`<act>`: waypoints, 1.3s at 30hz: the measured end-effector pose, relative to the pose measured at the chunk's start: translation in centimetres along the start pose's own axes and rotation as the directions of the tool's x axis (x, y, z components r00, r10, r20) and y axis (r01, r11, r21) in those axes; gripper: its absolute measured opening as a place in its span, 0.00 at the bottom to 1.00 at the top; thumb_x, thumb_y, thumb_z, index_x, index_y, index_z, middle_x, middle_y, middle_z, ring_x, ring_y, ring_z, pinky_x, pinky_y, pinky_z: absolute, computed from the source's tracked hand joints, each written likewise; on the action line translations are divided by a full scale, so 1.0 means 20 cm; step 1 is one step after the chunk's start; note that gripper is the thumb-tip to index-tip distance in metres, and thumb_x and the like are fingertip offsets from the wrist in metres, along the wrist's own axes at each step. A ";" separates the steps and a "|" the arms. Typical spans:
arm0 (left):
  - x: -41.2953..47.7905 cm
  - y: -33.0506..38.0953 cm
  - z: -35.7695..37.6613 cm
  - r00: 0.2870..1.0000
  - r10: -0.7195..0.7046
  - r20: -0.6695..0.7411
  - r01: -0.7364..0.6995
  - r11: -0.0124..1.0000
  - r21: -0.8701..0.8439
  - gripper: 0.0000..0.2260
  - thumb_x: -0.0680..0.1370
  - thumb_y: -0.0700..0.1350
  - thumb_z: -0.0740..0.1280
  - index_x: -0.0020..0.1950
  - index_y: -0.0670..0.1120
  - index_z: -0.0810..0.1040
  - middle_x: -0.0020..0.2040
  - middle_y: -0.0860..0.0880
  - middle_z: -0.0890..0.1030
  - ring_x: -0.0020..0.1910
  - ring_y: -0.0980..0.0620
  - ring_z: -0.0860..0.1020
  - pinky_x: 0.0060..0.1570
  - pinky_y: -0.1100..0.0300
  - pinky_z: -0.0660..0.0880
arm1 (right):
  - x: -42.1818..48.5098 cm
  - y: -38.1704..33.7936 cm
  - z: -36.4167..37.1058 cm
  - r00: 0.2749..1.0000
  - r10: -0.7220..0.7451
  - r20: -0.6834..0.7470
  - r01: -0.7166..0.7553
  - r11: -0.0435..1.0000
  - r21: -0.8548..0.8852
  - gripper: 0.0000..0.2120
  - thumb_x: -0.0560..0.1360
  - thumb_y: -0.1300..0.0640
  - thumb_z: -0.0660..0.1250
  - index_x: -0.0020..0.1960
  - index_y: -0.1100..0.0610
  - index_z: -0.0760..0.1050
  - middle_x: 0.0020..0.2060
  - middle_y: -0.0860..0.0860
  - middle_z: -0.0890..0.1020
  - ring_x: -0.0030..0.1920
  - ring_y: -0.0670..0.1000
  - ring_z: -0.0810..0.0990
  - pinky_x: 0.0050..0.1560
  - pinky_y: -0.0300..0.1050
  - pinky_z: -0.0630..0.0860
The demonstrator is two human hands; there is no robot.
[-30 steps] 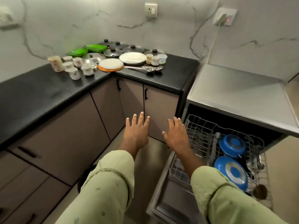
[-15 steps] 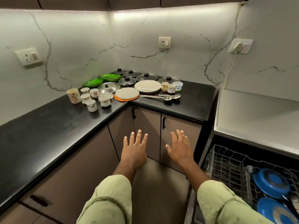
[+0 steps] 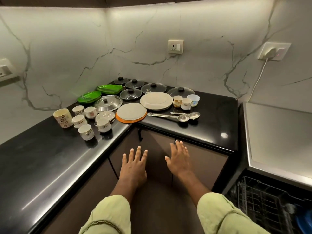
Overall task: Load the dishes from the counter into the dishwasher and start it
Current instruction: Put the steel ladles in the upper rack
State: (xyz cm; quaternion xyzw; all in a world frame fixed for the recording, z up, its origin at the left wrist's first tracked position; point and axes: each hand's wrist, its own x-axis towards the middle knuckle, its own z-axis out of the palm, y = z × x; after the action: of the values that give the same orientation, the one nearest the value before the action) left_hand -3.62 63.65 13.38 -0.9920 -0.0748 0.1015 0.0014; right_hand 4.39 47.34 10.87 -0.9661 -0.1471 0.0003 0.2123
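Note:
Dishes crowd the corner of the black counter point(image 3: 50, 159): several white cups point(image 3: 86, 132), a patterned mug point(image 3: 62, 118), green plates point(image 3: 89, 97), a steel lid point(image 3: 108, 103), several glass lids point(image 3: 153, 88), a white plate on an orange one point(image 3: 131, 112), a larger white plate point(image 3: 156, 100) and two steel ladles point(image 3: 177, 116). My left hand point(image 3: 134, 165) and my right hand point(image 3: 179, 159) hover empty, fingers spread, below the counter edge in front of the cabinet doors. The dishwasher rack point(image 3: 263, 201) is pulled out at lower right, with a blue dish point(image 3: 305, 222) at its edge.
The dishwasher's steel top point(image 3: 276, 137) lies right of the counter. A plug and cable point(image 3: 268, 54) hang on the marble wall above it, and a wall socket point(image 3: 175, 46) sits behind the dishes. Brown cabinet doors point(image 3: 199, 164) face me under the counter.
My view has swung up and left from the dishwasher rack toward the counter corner. Both hands have risen, still empty and spread, and now sit closer to the counter edge.

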 end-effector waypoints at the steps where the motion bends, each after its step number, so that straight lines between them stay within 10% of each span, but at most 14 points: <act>1: 0.06 -0.01 -0.01 1.000 0.010 -0.004 -0.010 1.000 0.001 0.35 0.82 0.48 0.60 0.81 0.51 0.40 0.81 0.45 0.38 0.80 0.40 0.40 0.76 0.41 0.42 | 0.06 0.00 0.00 1.000 0.010 -0.005 -0.010 1.000 -0.010 0.31 0.79 0.49 0.64 0.77 0.55 0.58 0.78 0.58 0.56 0.79 0.56 0.50 0.77 0.50 0.47; 18: 1.25 -0.22 -0.08 0.962 0.264 0.072 -0.264 0.964 -0.011 0.37 0.81 0.48 0.61 0.82 0.50 0.40 0.81 0.44 0.39 0.79 0.40 0.40 0.76 0.39 0.41 | 0.88 0.03 0.06 0.965 0.255 -0.062 -0.261 0.955 -0.141 0.30 0.79 0.47 0.64 0.77 0.53 0.59 0.78 0.56 0.56 0.79 0.56 0.52 0.77 0.51 0.51; 29: 1.76 -0.25 -0.02 0.872 0.450 0.193 -0.470 0.880 0.073 0.38 0.80 0.49 0.66 0.82 0.53 0.45 0.82 0.46 0.42 0.80 0.41 0.42 0.76 0.38 0.46 | 1.18 -0.06 0.16 0.912 0.409 -0.037 -0.411 0.910 -0.057 0.22 0.78 0.47 0.64 0.69 0.56 0.71 0.66 0.54 0.75 0.68 0.54 0.70 0.69 0.50 0.66; 34: 1.90 -0.25 -0.04 0.815 0.544 0.202 -0.568 0.818 0.088 0.33 0.80 0.41 0.66 0.81 0.53 0.55 0.81 0.46 0.54 0.78 0.41 0.59 0.71 0.43 0.66 | 1.39 -0.09 0.21 0.811 0.582 -0.053 -0.568 0.807 0.162 0.20 0.79 0.49 0.65 0.68 0.56 0.73 0.63 0.55 0.78 0.64 0.57 0.76 0.61 0.50 0.72; 39: 1.97 -0.25 -0.08 0.759 0.608 0.234 -0.646 0.747 0.157 0.32 0.80 0.41 0.66 0.81 0.51 0.55 0.81 0.43 0.55 0.75 0.41 0.64 0.68 0.49 0.68 | 1.60 -0.07 0.33 0.582 0.813 0.023 -0.691 0.480 0.540 0.13 0.77 0.50 0.65 0.49 0.60 0.81 0.43 0.54 0.83 0.43 0.56 0.82 0.43 0.45 0.77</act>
State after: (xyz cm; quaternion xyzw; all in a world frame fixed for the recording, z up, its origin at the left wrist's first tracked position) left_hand 34.02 74.53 7.10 -0.9398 0.2761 0.1872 0.0747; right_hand 34.25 60.30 7.48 -0.8340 0.3262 0.0167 0.4448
